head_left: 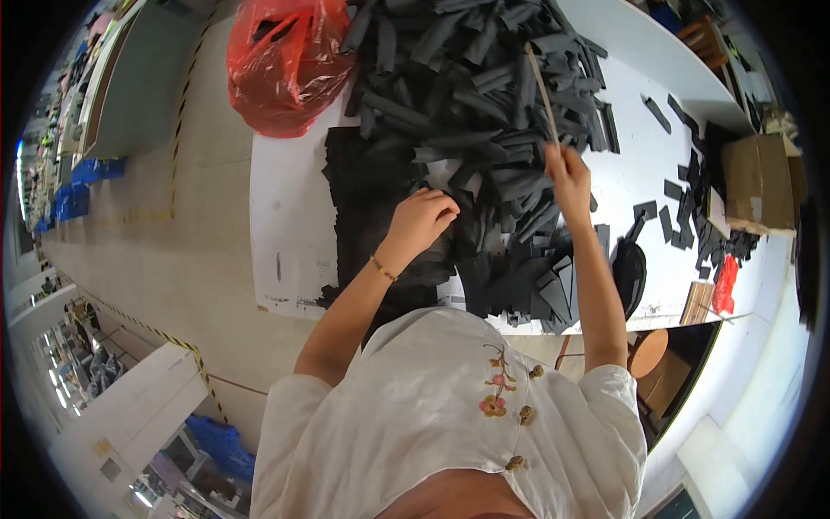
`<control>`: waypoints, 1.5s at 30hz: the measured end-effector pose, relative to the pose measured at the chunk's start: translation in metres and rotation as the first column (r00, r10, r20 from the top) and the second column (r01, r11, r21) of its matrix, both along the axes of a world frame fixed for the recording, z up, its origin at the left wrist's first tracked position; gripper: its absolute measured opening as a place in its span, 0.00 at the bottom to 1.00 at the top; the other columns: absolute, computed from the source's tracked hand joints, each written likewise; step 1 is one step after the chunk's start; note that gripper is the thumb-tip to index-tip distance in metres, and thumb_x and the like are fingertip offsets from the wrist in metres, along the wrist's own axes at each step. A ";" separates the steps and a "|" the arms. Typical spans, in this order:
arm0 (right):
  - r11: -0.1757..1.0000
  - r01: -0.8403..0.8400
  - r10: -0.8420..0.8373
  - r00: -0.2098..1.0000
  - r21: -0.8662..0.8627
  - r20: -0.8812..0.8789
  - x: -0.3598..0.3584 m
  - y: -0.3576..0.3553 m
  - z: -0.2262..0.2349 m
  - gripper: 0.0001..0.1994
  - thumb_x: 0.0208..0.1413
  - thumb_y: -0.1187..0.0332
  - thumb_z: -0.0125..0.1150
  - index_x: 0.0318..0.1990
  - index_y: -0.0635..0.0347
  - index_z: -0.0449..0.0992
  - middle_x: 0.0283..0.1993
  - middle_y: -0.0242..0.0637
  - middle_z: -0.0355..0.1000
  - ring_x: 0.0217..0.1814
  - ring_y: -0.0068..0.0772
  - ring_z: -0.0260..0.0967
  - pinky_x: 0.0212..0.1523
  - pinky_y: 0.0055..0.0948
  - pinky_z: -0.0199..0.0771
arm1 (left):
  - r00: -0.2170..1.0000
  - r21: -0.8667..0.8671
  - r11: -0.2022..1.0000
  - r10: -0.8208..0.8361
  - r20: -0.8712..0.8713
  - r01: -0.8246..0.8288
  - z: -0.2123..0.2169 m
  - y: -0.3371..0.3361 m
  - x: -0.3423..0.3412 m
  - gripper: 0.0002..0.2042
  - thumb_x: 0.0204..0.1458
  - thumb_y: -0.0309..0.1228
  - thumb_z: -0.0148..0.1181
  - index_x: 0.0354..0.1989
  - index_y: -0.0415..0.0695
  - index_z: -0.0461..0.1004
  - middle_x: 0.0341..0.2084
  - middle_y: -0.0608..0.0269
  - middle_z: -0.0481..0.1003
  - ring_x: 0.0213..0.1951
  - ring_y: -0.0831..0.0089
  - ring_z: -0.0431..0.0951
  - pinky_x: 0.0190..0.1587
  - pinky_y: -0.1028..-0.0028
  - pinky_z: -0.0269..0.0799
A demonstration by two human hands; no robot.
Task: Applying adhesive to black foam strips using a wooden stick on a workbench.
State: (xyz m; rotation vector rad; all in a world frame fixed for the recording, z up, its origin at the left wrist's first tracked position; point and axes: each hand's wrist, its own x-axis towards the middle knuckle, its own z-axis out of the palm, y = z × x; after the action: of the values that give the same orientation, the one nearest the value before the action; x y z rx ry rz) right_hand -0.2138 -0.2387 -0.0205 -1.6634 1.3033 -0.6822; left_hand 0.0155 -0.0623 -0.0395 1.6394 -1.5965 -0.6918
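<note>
A: Holding what in the right hand (570, 179)?

B: Gripping the lower end of a thin tan stick (543, 95), closing fingers and thumb narrowly round it, and pointing the far end up across a heap of dark-grey strips (467, 99) on the white tabletop (290, 199).

A: And doing what with the left hand (419, 222)?

B: Curling the fingers inward over the right side of some black ragged-edged sheets (356, 186), to the left of the stick and just below the heap. Not managing to tell resting from hovering there, nor a full grasp from a bare one. Wearing a beaded bracelet (383, 269) on that wrist.

A: Seeing what beside the right forearm?

B: Noticing flat grey pieces (553, 292) just left of it, near the front edge, plus a rounded black item (633, 272) just right of it, without making out the kind.

A: Finding anything farther off?

B: Spotting a big red plastic bag (290, 82) at the upper left, beside the heap; small black pieces (683, 212) scattering across the right side, near a brown cardboard box (752, 177); and a small red bag (726, 285) nearer the front. Glimpsing a round brown stool seat (648, 353) below the tabletop, too.
</note>
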 end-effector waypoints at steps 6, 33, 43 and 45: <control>0.986 0.046 -0.041 0.999 0.163 -0.032 -0.089 0.099 -0.020 0.16 0.60 0.59 0.58 0.36 0.67 0.75 0.21 0.26 0.64 0.25 0.15 0.58 0.26 0.20 0.58 | 0.803 0.076 0.832 -0.550 0.230 0.549 -0.035 -0.011 -0.048 0.06 0.43 0.24 0.60 0.29 0.47 0.79 0.28 0.69 0.75 0.39 0.68 0.72 0.45 0.70 0.70; 0.940 -0.223 0.080 0.880 -0.259 -0.468 -0.128 0.172 0.049 0.05 0.54 0.72 0.59 0.38 0.60 0.76 0.32 0.40 0.76 0.26 0.43 0.73 0.26 0.34 0.72 | 0.887 -0.098 0.930 -0.302 0.349 0.355 0.033 -0.036 -0.034 0.02 0.43 0.27 0.62 0.25 0.45 0.77 0.34 0.69 0.71 0.47 0.68 0.67 0.50 0.68 0.65; 0.956 -0.201 0.186 0.979 -0.213 -0.086 -0.056 0.172 0.016 0.13 0.52 0.79 0.54 0.46 0.64 0.73 0.33 0.49 0.74 0.31 0.46 0.73 0.32 0.32 0.73 | 0.923 -0.387 0.867 -0.182 0.340 0.314 0.083 0.012 -0.092 0.14 0.44 0.32 0.64 0.42 0.48 0.75 0.55 0.60 0.64 0.62 0.59 0.58 0.61 0.56 0.56; 0.985 -0.166 0.162 0.984 0.051 0.072 -0.046 0.177 0.014 0.14 0.51 0.82 0.51 0.47 0.65 0.73 0.31 0.50 0.73 0.28 0.42 0.71 0.32 0.29 0.70 | 0.985 -0.461 0.870 0.150 -0.086 -0.173 0.078 0.028 -0.082 0.16 0.47 0.32 0.63 0.45 0.47 0.73 0.55 0.59 0.64 0.61 0.61 0.60 0.60 0.56 0.59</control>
State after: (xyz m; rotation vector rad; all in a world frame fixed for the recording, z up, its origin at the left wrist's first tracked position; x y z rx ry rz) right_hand -0.2601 -0.0616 -0.0068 -1.6661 1.1140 -0.5928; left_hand -0.0662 -0.0340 0.0388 1.3618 -1.4310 -0.2256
